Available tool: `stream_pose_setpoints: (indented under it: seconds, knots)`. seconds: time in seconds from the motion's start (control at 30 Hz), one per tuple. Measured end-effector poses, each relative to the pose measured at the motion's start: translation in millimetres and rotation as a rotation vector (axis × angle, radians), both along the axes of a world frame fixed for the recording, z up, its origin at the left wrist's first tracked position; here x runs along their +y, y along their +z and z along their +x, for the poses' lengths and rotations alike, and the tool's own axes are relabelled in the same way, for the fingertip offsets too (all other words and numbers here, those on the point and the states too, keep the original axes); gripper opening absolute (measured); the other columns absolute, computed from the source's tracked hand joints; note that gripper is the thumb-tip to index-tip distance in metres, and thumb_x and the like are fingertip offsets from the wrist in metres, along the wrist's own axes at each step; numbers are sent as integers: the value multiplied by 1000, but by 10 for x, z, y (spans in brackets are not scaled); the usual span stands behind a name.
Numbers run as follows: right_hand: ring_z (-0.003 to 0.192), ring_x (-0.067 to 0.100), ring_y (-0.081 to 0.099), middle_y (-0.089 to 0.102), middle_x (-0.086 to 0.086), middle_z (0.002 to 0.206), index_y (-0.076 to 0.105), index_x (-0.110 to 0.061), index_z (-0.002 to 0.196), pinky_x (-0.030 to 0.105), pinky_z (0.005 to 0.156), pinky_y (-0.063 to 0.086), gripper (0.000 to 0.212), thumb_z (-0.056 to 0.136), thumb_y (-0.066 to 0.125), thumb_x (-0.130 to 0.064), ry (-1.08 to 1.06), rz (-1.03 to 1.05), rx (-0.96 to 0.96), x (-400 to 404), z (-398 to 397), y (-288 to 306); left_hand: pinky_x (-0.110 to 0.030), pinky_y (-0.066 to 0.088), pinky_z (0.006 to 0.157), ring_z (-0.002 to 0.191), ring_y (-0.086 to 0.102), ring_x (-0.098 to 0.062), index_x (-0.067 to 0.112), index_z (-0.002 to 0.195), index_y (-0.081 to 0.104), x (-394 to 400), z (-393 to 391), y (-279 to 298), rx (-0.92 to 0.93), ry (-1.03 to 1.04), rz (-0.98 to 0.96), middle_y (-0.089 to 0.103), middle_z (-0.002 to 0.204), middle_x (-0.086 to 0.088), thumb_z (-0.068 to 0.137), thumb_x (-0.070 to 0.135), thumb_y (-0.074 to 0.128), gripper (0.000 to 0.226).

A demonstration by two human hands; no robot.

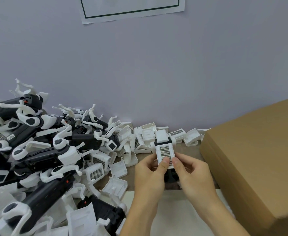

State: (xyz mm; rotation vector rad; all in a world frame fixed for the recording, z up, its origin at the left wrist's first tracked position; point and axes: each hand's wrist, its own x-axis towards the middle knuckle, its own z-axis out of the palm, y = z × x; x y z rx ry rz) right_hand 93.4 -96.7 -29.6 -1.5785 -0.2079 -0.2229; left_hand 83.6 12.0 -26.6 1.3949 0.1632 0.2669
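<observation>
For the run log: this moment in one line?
left hand: pinches white grille part | right hand: pinches white grille part | cardboard box: right

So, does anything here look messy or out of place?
Yes. The black-and-white parts are heaped in a tangle on the left, and loose white covers lie scattered every way along the wall. The paper sheet seems to hang crooked. The left hand and right hand pinch one vented cover.

Both hands [172,174] on grilled cover [165,154]
</observation>
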Motion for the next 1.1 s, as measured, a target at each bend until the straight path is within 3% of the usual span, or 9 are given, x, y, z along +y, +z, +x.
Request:
stream_pose_setpoints:
  seconds: [0.1, 0.23, 0.33, 0.53, 0.7, 0.8, 0.93, 1.03, 1.1]
  knots:
    - [90, -5, 70, 76, -22, 91, 72, -38, 95, 7, 72, 50, 34, 97, 61, -6, -9, -20, -20, -14, 8, 21, -49, 58, 91, 99, 73, -23, 19, 108, 76, -3, 0, 7, 1, 5, 36, 79, 97, -1, 94, 10, 68, 18]
    - [82, -2, 71, 77, -15, 87, 71, -28, 101, 11, 65, 51, 18, 96, 63, -13, -56, 47, -12, 5, 22, -27, -35, 58, 87, 100, 73, -24, 16, 105, 77, -5, -8, 10, -17, 10, 1, 79, 96, -3, 91, 14, 72, 16]
    - [81, 0, 71, 76, -15, 86, 66, -25, 98, 14, 64, 53, 7, 95, 65, -19, -128, 20, -56, 13, 19, -43, -49, 58, 89, 98, 73, -32, 15, 94, 81, -15, -12, 30, 25, 31, -70, 78, 94, -10, 98, 35, 61, 28]
    - [102, -9, 59, 65, -27, 104, 61, -44, 112, 10, 85, 45, 28, 86, 70, -38, -190, -320, -212, 38, -58, 5, -40, 53, 79, 92, 75, -16, 22, 92, 83, -15, -4, 75, 109, -35, -293, 79, 99, 0, 102, 45, 43, 47]
    - [100, -5, 56, 59, -21, 106, 60, -37, 127, 5, 79, 41, 46, 83, 74, -36, -234, -432, -202, 17, -53, 9, -32, 52, 60, 72, 73, -15, 24, 92, 81, -27, -28, 96, 90, -73, -156, 79, 94, -3, 103, 40, 46, 40]
    - [95, 2, 63, 69, -16, 98, 63, -28, 126, 15, 80, 47, 40, 87, 67, -35, -322, -355, -138, -24, -42, 19, -47, 58, 75, 84, 73, -22, 22, 85, 80, -33, -44, 84, 45, 2, -39, 78, 87, -3, 102, 33, 55, 33]
    - [69, -1, 61, 66, -19, 68, 70, -26, 95, 10, 63, 48, 13, 90, 60, -19, -354, -118, 36, -95, -8, 58, -28, 47, 71, 66, 59, 2, 19, 75, 74, 35, -24, 75, -66, 262, 80, 67, 65, 13, 96, 16, 63, 24]
    - [52, 27, 39, 45, 17, 63, 56, -1, 68, 44, 51, 60, 27, 93, 49, -8, -217, 159, 247, -127, 19, 82, -22, 46, 74, 79, 62, -4, 25, 89, 72, 59, -27, 99, -131, 308, 0, 69, 81, 16, 95, 15, 66, 13]
    - [50, 36, 39, 36, 31, 75, 46, 10, 77, 34, 42, 53, 24, 94, 46, -7, -151, 243, 395, -145, 30, 116, -17, 47, 77, 94, 66, 2, 31, 102, 73, 42, -42, 107, -167, 253, -36, 73, 98, 19, 94, 27, 67, 11]
